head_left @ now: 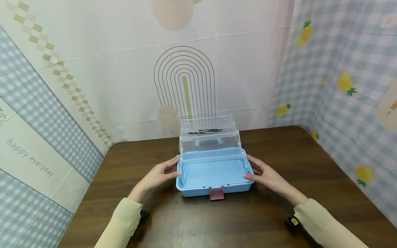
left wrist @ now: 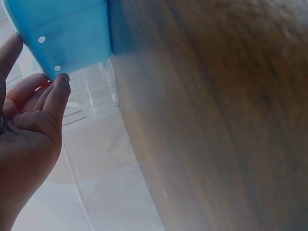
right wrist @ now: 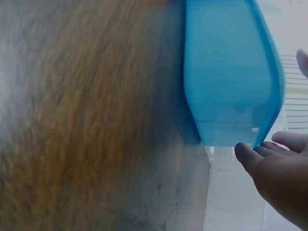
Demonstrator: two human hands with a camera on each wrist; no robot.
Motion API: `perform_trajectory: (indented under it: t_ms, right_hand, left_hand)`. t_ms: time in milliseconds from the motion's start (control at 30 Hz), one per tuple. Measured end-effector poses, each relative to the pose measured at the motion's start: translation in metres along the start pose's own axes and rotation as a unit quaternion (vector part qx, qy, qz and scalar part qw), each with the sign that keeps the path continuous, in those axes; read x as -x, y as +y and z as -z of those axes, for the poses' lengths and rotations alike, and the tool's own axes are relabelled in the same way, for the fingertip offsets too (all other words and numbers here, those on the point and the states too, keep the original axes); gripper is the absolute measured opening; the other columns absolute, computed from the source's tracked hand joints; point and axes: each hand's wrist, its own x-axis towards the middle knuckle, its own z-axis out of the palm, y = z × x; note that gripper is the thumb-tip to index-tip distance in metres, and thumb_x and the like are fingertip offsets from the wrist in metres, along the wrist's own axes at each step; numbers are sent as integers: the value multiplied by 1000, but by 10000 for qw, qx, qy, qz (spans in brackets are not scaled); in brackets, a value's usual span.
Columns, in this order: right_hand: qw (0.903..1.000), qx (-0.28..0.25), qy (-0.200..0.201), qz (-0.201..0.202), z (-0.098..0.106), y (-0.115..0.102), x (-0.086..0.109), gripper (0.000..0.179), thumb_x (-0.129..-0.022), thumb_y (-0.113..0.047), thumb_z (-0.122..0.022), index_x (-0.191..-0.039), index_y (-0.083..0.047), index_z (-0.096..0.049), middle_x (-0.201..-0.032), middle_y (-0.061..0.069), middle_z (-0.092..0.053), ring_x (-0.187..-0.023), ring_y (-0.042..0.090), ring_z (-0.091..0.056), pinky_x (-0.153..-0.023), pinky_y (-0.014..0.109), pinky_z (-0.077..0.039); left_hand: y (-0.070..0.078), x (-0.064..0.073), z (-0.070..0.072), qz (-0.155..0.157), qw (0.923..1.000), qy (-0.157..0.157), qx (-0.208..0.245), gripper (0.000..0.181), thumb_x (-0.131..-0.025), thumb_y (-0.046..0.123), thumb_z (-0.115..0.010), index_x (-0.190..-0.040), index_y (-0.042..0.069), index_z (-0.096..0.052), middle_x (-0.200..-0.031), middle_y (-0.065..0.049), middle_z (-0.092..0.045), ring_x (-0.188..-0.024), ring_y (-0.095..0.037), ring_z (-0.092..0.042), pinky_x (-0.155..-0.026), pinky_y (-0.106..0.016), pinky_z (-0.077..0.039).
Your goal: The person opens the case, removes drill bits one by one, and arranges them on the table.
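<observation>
A light blue plastic toolbox (head_left: 214,172) stands on the table, its clear fold-out trays (head_left: 207,143) raised at the back. Several dark drill bits (head_left: 206,131) lie in the upper tray, while the blue bottom compartment shows bare. At the front hangs a reddish latch (head_left: 216,194), swung down. My left hand (head_left: 159,175) grips the box's left end, thumb over the rim and fingers at the outer wall. On the opposite end my right hand (head_left: 268,177) holds the rim the same way. Both wrist views show fingertips at the blue outer wall (left wrist: 72,33) just under the rim.
The dark brown wooden table (head_left: 217,224) extends around the box to both sides and the front. Behind it hangs a patterned white cloth (head_left: 133,86). A checked cloth with pineapples (head_left: 328,96) hangs along the right side.
</observation>
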Motion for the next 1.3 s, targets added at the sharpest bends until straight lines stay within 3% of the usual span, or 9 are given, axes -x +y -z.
perform_trajectory:
  t_ms: [167, 300, 633, 867, 1067, 1300]
  right_hand:
    - [9936, 1059, -47, 395, -4, 5, -3, 103, -86, -46, -78, -162, -11, -18, -166, 19, -16, -148, 46, -21, -107, 71, -29]
    - [9879, 1440, -141, 566, -6, 5, -4, 113, -82, -51, -81, -163, -10, -14, -167, 16, -11, -148, 45, -22, -108, 70, -31]
    - [9849, 1603, -58, 643, -8, 5, -5, 111, -84, -56, -76, -163, -10, -14, -167, 14, -11, -147, 45, -24, -108, 67, -33]
    - [9867, 1535, -7, 538, -9, 5, -5, 109, -85, -58, -75, -163, -11, -14, -167, 15, -12, -148, 44, -24, -109, 68, -30]
    - [9869, 1531, -68, 512, -9, 4, -7, 109, -85, -58, -75, -163, -13, -13, -167, 13, -11, -147, 44, -24, -108, 68, -32]
    - [9867, 1560, -62, 443, -9, 6, -5, 108, -84, -60, -74, -163, -14, -15, -167, 13, -13, -147, 44, -25, -107, 69, -32]
  left_hand:
    - [3, 1, 0, 49, 9996, 6, -291, 71, -96, 36, -70, -155, 11, -39, -162, -5, -31, -142, -21, -41, -111, -41, -39]
    - [4, 1, 1, 16, 9986, 12, -537, 71, -96, 39, -69, -155, 11, -39, -162, -4, -32, -143, -21, -38, -112, -42, -38]
    - [6, 0, 3, 26, 9972, -24, -753, 71, -96, 40, -68, -155, 11, -40, -161, -5, -33, -142, -21, -40, -110, -42, -40]
    - [13, -1, 7, 157, 9947, 151, -1004, 72, -92, 46, -72, -152, 15, -47, -156, -1, -43, -137, -25, -48, -111, -45, -41]
    - [21, -5, 25, 124, 9890, 578, -1353, 67, -92, 46, -72, -148, 14, -53, -151, -4, -50, -138, -27, -48, -111, -49, -40]
    - [44, -12, 58, 41, 9830, 808, -1647, 70, -93, 51, -69, -150, 15, -50, -152, -4, -49, -141, -27, -44, -113, -50, -36]
